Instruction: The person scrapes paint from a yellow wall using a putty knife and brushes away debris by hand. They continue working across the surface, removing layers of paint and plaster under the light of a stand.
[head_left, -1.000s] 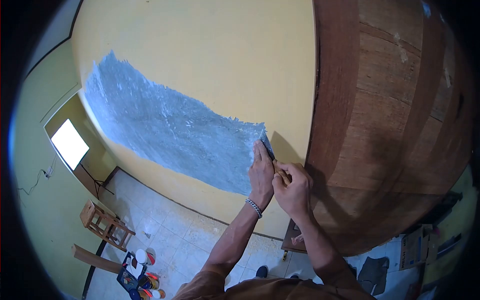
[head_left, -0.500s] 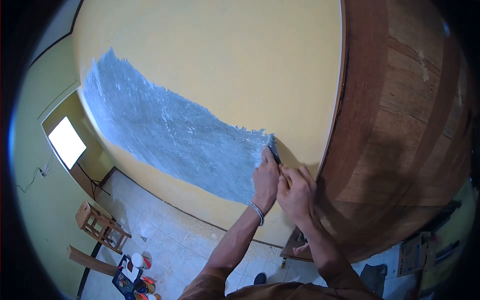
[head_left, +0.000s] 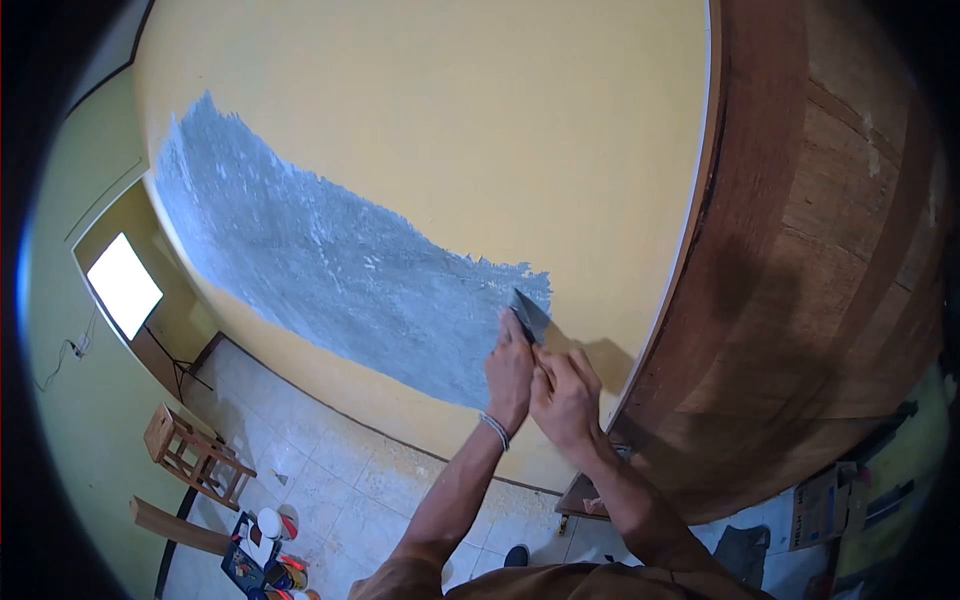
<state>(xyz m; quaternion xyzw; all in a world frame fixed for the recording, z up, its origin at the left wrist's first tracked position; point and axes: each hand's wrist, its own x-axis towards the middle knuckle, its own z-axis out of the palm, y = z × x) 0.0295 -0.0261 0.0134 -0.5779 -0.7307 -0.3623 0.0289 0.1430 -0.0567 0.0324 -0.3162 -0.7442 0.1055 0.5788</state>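
A scraper with a dark triangular blade [head_left: 530, 313] is against the wall, near the right end of a grey bared patch [head_left: 330, 265] in the yellow paint [head_left: 480, 130]. My left hand [head_left: 510, 373], with a bracelet at the wrist, is closed on the scraper, one finger stretched along the blade. Just to its right, my right hand [head_left: 566, 400] is wrapped round the handle, which the fingers mostly hide. The patch has a jagged upper edge.
Brown wooden panelling [head_left: 750, 300] borders the wall at the right. At the lower left are a wooden stool [head_left: 195, 455], a lit lamp [head_left: 125, 285] on a stand and a dark tray [head_left: 240, 565] with containers. A cardboard box [head_left: 822, 510] lies at the lower right.
Both hands and the scraper have moved a little left and down, off the patch's ragged right edge. More of the blade shows. The view has shifted slightly.
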